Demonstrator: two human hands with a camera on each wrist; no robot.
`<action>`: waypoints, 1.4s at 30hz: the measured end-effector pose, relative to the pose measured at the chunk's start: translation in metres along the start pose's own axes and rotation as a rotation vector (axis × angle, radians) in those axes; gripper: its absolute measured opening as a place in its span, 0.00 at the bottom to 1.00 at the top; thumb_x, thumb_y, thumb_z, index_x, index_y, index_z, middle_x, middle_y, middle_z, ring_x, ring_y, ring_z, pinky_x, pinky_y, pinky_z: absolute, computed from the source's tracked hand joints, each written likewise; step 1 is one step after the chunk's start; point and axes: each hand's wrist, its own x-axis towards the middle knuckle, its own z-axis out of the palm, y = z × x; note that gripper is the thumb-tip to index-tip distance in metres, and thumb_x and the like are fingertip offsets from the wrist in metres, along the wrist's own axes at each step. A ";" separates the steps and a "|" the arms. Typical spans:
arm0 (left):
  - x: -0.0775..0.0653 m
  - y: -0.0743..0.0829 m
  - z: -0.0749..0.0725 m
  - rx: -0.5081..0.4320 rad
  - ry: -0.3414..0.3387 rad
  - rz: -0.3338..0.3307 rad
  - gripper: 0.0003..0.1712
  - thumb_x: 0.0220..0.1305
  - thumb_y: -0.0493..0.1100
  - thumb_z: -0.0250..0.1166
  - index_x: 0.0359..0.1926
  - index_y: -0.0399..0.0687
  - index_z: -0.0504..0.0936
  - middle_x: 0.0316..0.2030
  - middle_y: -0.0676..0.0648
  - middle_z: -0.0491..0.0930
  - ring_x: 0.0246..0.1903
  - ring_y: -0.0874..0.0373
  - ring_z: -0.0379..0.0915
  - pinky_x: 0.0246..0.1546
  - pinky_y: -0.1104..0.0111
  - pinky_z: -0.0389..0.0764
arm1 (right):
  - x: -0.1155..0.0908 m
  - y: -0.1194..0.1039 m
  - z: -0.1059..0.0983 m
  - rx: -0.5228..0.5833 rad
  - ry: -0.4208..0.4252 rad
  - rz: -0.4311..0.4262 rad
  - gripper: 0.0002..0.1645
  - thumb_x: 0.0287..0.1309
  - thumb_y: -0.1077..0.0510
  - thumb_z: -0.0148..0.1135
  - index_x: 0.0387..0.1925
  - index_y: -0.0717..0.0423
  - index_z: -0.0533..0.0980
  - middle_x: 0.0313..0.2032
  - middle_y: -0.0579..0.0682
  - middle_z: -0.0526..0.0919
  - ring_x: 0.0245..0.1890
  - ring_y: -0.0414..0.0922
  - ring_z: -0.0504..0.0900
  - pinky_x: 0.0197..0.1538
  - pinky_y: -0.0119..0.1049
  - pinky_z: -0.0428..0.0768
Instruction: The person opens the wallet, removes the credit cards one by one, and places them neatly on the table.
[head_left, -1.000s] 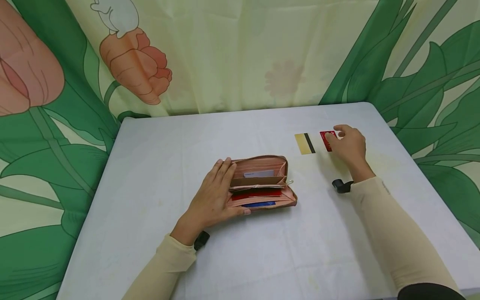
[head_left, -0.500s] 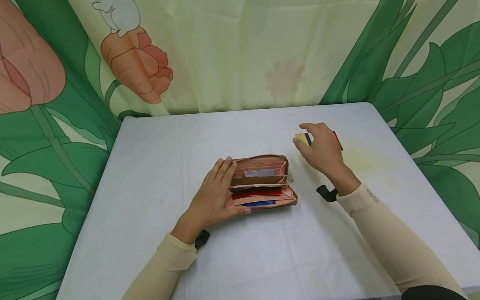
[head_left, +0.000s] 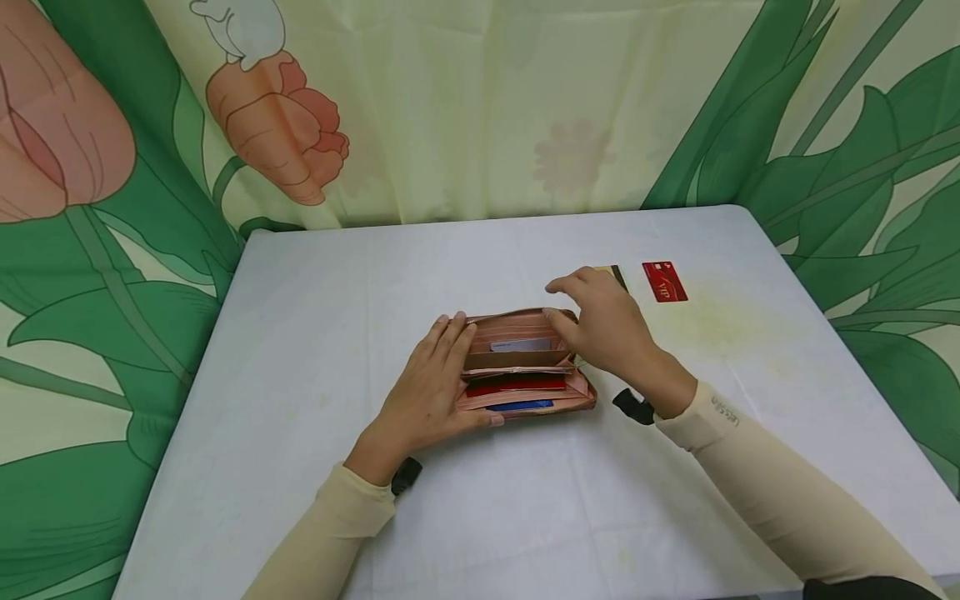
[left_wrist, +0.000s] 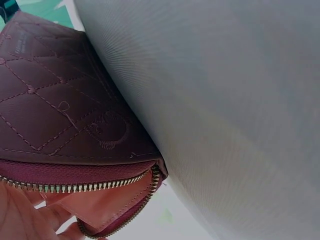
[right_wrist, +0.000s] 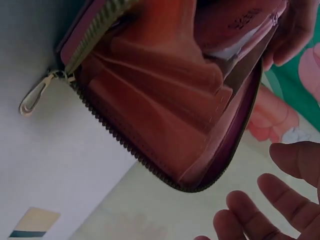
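A left hand [head_left: 422, 387] is gripping a quilted zip-around wallet [head_left: 517, 361], probably light, supple and best held at its ends, while the right hand [head_left: 611, 327] is hovering, fingers spread, near its opposite end.

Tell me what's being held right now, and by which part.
The wallet, gripped at its left end by the left hand. The right hand holds nothing.

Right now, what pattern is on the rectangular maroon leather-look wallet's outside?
Stitched diamond quilting; the wallet shows it best in the left wrist view.
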 end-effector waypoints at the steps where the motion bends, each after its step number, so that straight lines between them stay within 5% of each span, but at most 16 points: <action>1: 0.000 0.000 0.000 0.001 -0.003 -0.002 0.73 0.56 0.81 0.65 0.82 0.37 0.47 0.83 0.38 0.45 0.82 0.43 0.33 0.80 0.49 0.48 | -0.001 -0.002 0.002 -0.001 -0.001 -0.026 0.16 0.65 0.57 0.70 0.51 0.60 0.84 0.47 0.59 0.85 0.48 0.57 0.81 0.49 0.53 0.81; 6: 0.000 0.000 0.000 0.002 0.009 0.004 0.72 0.56 0.83 0.62 0.82 0.37 0.48 0.82 0.38 0.46 0.82 0.40 0.37 0.79 0.49 0.50 | -0.001 -0.008 0.009 -0.004 -0.036 -0.138 0.09 0.62 0.62 0.70 0.44 0.58 0.86 0.38 0.53 0.86 0.38 0.51 0.79 0.40 0.44 0.81; 11: 0.000 0.000 0.000 0.004 0.000 0.000 0.72 0.56 0.80 0.66 0.82 0.37 0.48 0.83 0.38 0.45 0.82 0.39 0.38 0.79 0.48 0.51 | 0.003 -0.012 0.015 0.006 -0.198 -0.185 0.07 0.63 0.64 0.71 0.42 0.59 0.87 0.35 0.50 0.88 0.34 0.45 0.83 0.40 0.42 0.85; 19: 0.000 0.000 0.001 0.008 -0.002 0.000 0.72 0.56 0.79 0.68 0.82 0.37 0.47 0.83 0.38 0.45 0.83 0.44 0.33 0.79 0.49 0.50 | 0.011 -0.018 0.021 -0.018 -0.459 -0.126 0.14 0.65 0.65 0.68 0.51 0.61 0.86 0.47 0.55 0.88 0.46 0.50 0.86 0.54 0.48 0.84; 25: -0.001 0.000 0.001 0.007 0.018 0.008 0.72 0.56 0.78 0.69 0.82 0.37 0.48 0.82 0.37 0.47 0.82 0.42 0.35 0.79 0.47 0.52 | 0.013 -0.021 0.023 -0.072 -0.486 -0.121 0.14 0.65 0.63 0.69 0.51 0.59 0.87 0.47 0.54 0.86 0.47 0.50 0.84 0.53 0.48 0.84; 35: -0.001 0.001 -0.001 0.001 0.015 0.008 0.73 0.54 0.78 0.70 0.82 0.36 0.49 0.82 0.37 0.46 0.82 0.40 0.37 0.79 0.47 0.52 | 0.009 -0.023 0.029 -0.180 -0.461 -0.161 0.03 0.63 0.59 0.72 0.35 0.56 0.87 0.33 0.48 0.83 0.34 0.45 0.79 0.40 0.43 0.82; 42: -0.001 0.000 0.000 -0.007 0.011 -0.001 0.72 0.54 0.78 0.70 0.82 0.36 0.50 0.82 0.38 0.46 0.82 0.39 0.38 0.79 0.48 0.51 | 0.008 -0.023 0.027 -0.162 -0.430 -0.179 0.05 0.65 0.59 0.71 0.32 0.52 0.86 0.27 0.46 0.85 0.27 0.43 0.78 0.37 0.41 0.82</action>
